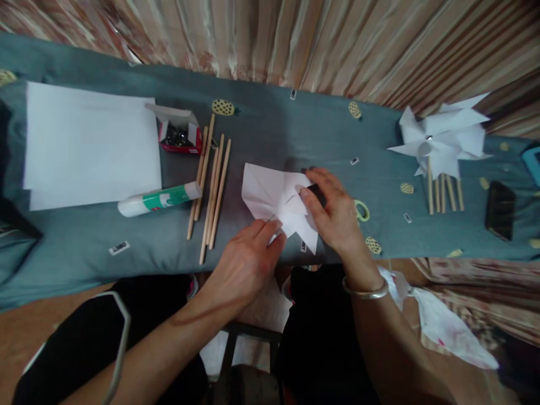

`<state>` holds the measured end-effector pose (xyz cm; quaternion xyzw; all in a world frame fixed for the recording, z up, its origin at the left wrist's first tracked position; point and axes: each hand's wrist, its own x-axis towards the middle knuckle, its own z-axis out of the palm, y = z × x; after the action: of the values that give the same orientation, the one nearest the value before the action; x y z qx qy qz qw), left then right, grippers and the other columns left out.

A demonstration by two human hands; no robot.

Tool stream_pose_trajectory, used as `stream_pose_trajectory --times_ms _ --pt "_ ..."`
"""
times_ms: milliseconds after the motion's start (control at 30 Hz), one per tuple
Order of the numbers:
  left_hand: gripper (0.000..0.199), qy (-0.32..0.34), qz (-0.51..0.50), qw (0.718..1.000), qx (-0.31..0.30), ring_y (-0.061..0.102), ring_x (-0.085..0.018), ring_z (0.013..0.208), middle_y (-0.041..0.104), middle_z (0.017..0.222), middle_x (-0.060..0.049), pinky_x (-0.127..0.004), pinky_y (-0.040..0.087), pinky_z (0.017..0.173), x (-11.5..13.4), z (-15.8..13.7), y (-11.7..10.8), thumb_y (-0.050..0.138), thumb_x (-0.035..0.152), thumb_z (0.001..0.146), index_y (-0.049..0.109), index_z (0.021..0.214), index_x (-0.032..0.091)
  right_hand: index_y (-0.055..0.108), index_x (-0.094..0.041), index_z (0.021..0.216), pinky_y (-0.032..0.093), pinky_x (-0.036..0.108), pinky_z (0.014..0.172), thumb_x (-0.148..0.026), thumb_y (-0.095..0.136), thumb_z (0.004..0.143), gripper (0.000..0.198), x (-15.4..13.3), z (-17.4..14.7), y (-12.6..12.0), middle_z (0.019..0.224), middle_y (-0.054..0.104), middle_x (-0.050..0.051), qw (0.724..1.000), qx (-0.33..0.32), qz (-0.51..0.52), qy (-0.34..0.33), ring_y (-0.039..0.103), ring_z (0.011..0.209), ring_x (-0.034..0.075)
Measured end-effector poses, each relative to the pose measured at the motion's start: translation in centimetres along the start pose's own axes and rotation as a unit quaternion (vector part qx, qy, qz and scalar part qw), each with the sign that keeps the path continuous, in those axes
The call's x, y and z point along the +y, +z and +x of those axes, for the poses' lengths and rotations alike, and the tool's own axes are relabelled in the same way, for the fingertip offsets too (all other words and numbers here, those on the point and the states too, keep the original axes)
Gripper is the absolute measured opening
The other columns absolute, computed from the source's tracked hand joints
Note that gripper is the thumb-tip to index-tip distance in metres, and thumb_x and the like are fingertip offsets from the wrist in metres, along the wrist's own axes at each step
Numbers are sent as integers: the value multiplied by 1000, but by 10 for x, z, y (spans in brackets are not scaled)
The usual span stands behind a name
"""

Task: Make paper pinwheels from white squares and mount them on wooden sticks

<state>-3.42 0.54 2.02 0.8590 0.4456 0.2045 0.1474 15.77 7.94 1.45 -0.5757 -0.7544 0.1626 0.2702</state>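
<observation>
A cut and partly folded sheet of white paper lies before me on the blue-green cloth, with pointed flaps and crease lines. My left hand pinches its near edge between thumb and fingers. On the right side of the paper, my right hand has its thumb pressed on a flap and its fingers curled at the far edge. Between that thumb and the fingers shows a small black object whose kind I cannot make out. Just right of this hand a pale green loop, like a scissors handle, shows partly.
Several wooden sticks lie left of the paper, beside a glue stick and an open red box of small dark metallic pieces. White sheets lie far left. At right are paper pinwheels on sticks and a black phone.
</observation>
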Motion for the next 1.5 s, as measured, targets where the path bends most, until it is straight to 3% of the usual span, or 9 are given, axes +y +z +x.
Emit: stream_pose_trajectory --times_ms 200,433,600,767,933,1167,1267,1400,1500 --pt "21 13 21 999 21 63 -23 93 67 113 -13 -36 58 79 -4 0 -10 47 7 90 65 101 10 68 -20 114 53 46 92 -38 60 87 34 -2 -4 -7 113 71 10 998 32 20 55 67 100 25" --pt "23 14 48 998 38 62 -25 93 66 114 -15 -40 59 78 -15 -6 -18 48 7 89 65 104 9 74 -21 99 56 36 76 -38 69 79 27 9 -7 -7 87 75 4 968 61 188 156 68 76 18" --pt "25 24 18 997 70 60 -26 100 65 118 -17 -42 57 84 -10 -6 -17 48 11 92 62 112 6 75 -22 91 56 34 74 -33 74 71 23 14 -4 -3 78 73 1 950 87 246 174 66 72 16" --pt "25 47 -3 996 77 56 -28 109 65 124 -16 -43 54 87 -1 -3 -9 51 13 92 61 115 6 74 -21 93 56 36 76 -31 72 73 22 19 -4 -8 83 74 3 955 103 215 179 67 74 17" --pt "20 56 21 995 76 57 -26 106 67 118 -12 -41 52 84 -4 -1 -4 49 13 93 65 104 10 73 -20 101 56 36 78 -32 69 75 29 22 -12 -18 84 74 3 973 47 113 197 69 74 18" --pt "28 9 57 996 70 51 -28 115 61 127 -13 -49 46 95 -25 -3 -22 46 12 91 63 113 13 74 -22 97 56 31 65 -38 70 75 28 7 -28 -35 77 75 2 976 -89 50 194 69 66 17" --pt "36 1 41 997 58 50 -28 119 60 131 -12 -50 41 101 -20 -3 -22 44 11 90 58 123 14 71 -23 107 57 35 72 -41 66 80 33 5 -29 -38 87 75 4 987 -57 6 149 69 72 19" --pt "42 25 -11 998 51 50 -26 120 64 130 -9 -53 31 108 -8 -1 -13 42 9 90 52 130 14 64 -22 122 55 44 88 -38 59 87 38 4 -21 -25 111 72 10 996 2 12 83 69 95 24" --pt "39 25 -21 999 41 51 -27 120 65 128 -8 -56 29 108 -7 0 -8 43 11 90 54 127 14 61 -21 123 47 51 101 -38 55 90 38 1 -11 -8 130 62 13 999 21 -6 29 57 121 28"
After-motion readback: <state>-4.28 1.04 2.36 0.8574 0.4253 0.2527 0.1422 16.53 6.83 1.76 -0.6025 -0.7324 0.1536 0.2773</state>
